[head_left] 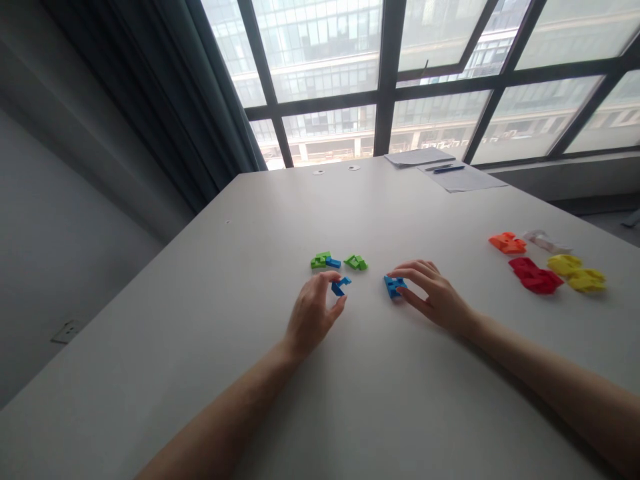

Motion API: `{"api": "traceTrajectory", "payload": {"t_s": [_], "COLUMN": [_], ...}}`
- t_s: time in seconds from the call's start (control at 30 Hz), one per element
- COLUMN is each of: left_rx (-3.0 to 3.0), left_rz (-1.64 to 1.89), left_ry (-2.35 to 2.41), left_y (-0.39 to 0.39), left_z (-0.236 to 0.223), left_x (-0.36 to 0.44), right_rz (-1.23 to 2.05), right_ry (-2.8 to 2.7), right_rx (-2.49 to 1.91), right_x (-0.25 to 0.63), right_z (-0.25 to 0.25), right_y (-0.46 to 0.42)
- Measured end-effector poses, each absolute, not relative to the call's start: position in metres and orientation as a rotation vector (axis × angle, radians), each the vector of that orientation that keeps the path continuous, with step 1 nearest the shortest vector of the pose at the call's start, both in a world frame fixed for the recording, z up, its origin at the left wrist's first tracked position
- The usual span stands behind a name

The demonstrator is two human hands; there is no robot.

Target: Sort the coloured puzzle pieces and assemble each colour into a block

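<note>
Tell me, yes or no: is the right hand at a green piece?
No, the right hand is at a blue piece.

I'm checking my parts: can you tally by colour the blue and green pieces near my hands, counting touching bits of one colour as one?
Blue: 3 (angular piece at your left hand, block at your right hand, small bar beside the left green clump)
Green: 2 (that one and the right green clump)
Total: 5
</note>
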State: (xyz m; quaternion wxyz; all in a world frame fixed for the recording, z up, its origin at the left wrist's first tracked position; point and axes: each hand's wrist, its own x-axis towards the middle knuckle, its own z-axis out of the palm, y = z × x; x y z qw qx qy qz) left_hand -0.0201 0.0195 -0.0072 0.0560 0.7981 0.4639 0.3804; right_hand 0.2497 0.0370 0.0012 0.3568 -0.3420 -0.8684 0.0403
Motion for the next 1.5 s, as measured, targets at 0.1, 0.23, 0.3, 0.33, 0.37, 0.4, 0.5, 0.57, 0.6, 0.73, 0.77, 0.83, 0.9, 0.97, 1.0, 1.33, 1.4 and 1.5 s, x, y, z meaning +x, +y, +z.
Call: {"api": "traceTrajectory", "payload": {"t_s": [0.1,0.23,0.3,0.33,0.37,0.4,0.5,0.57,0.6,0.73,0.77,0.83,0.9,0.97,1.0,1.33,1.4,1.5], "left_rx": [2.498,2.603,2.647,2.661,2.672,2.679,2.71,2.747,2.766,2.785,2.776,2.762,2.76,2.757,2.751,2.645,2.641,2.63], "left_rz": [1.211,1.209,1.188,1.171,1.152,1.131,1.086,1.063,1.05,1.009,1.007,1.0,0.986,0.973,0.973,0.99,0.981,0.945], "left_ry": [1.239,1.047,0.987,0.966,0.95,0.936,0.897,0.864,0.849,0.841,0.85,0.863,0.862,0.868,0.876,0.876,0.876,0.915], "left_y": [0.013,0.007,0.005,0.005,0.004,0.004,0.003,0.002,0.001,-0.001,-0.001,-0.001,-0.001,-0.001,-0.001,0.001,0.0,0.0], "left_z": [-0.005,-0.002,-0.002,-0.002,-0.002,-0.002,-0.003,-0.003,-0.002,-0.001,-0.001,0.0,0.0,0.0,0.0,-0.004,-0.003,-0.003], "left_x": [-0.014,-0.008,-0.008,-0.008,-0.007,-0.007,-0.006,-0.005,-0.005,-0.005,-0.005,-0.005,-0.005,-0.005,-0.005,-0.006,-0.006,-0.005], "right_rz": [0.084,0.057,0.054,0.057,0.062,0.066,0.071,0.061,0.051,0.012,0.012,0.024,0.036,0.045,0.05,0.12,0.152,0.189], "right_ry": [-2.263,-2.31,-2.336,-2.344,-2.351,-2.357,-2.372,-2.382,-2.389,-2.411,-2.412,-2.411,-2.409,-2.408,-2.407,-2.402,-2.382,-2.31], "right_rx": [-0.872,-0.807,-0.757,-0.741,-0.733,-0.729,-0.715,-0.695,-0.684,-0.676,-0.686,-0.707,-0.719,-0.722,-0.723,-0.726,-0.727,-0.774], "right_x": [0.247,0.241,0.238,0.236,0.235,0.234,0.232,0.231,0.23,0.229,0.229,0.229,0.229,0.23,0.23,0.231,0.232,0.234], "right_z": [0.001,0.001,0.001,0.001,0.001,0.002,0.004,0.005,0.006,0.008,0.008,0.008,0.007,0.006,0.006,0.005,0.006,0.007], "right_y": [0.034,0.03,0.028,0.027,0.026,0.025,0.022,0.021,0.02,0.018,0.018,0.018,0.019,0.019,0.019,0.02,0.021,0.023]}}
